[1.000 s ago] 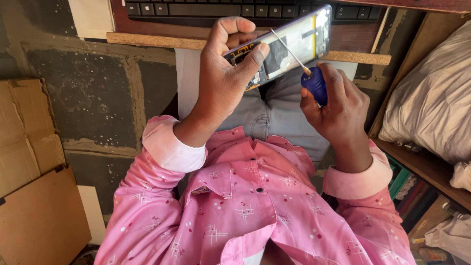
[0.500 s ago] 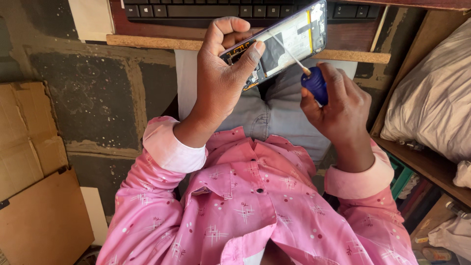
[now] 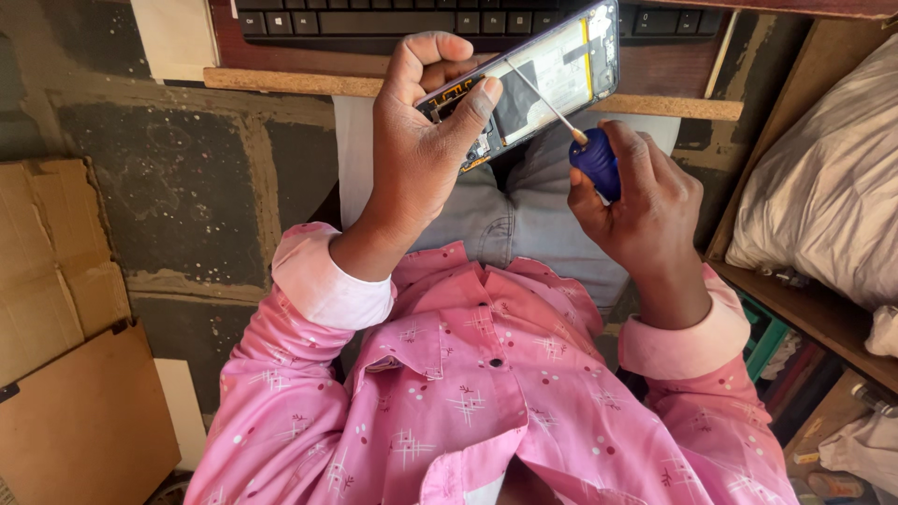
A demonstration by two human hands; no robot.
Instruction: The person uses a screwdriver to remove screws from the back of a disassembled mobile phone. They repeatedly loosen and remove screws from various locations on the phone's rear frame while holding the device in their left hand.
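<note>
My left hand (image 3: 421, 154) grips an opened phone (image 3: 552, 70) with its back cover off, showing the battery and circuit board, tilted up toward the right. My right hand (image 3: 641, 201) is closed around the blue handle of a small screwdriver (image 3: 591, 159). Its thin metal shaft runs up and left, with the tip resting on the phone's inside near my left thumb. Both hands are held above my lap, in front of a pink patterned shirt (image 3: 477, 393) with rolled cuffs.
A black keyboard (image 3: 374, 19) lies on a wooden shelf edge (image 3: 281, 82) at the top. Flattened cardboard (image 3: 65, 346) lies on the tiled floor at left. At right stands a wooden shelf (image 3: 823, 309) with a stuffed pale sack (image 3: 828, 178) and clutter below.
The phone has tilted and shifted slightly up and right in my left hand. The screwdriver tip stays on the phone's inside, with my right hand barely moved.
</note>
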